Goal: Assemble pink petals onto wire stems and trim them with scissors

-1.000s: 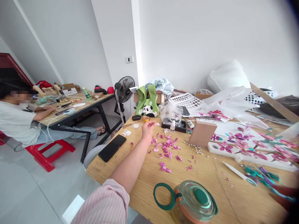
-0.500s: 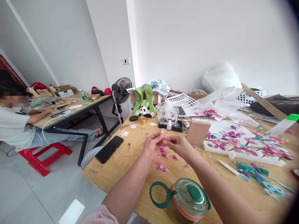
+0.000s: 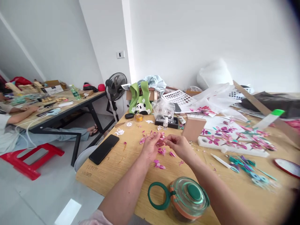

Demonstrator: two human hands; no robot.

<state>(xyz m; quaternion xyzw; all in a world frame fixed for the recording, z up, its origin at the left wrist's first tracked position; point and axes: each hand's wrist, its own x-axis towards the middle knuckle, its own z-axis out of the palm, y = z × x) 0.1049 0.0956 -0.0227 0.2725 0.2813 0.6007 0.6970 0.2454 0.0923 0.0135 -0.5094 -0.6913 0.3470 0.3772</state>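
Observation:
My left hand and my right hand meet fingertip to fingertip above the wooden table. Both are closed in a pinch on a small pink petal, mostly covered by the fingers. Loose magenta petals lie just below the hands, and more petals are scattered beyond my left hand. To the right, several finished pink flowers on stems rest on a white foam block. A small clear bottle stands behind the hands.
Close in front sits a glass jar with a green lid and ring handle. Left lies a black phone. A brown block stands upright beside my right hand. A white pen-like tool and teal-purple threads lie right. A person sits at another table.
The view has turned slightly to the right, so the surroundings shift left. Both hands stay together in nearly the same pinch.

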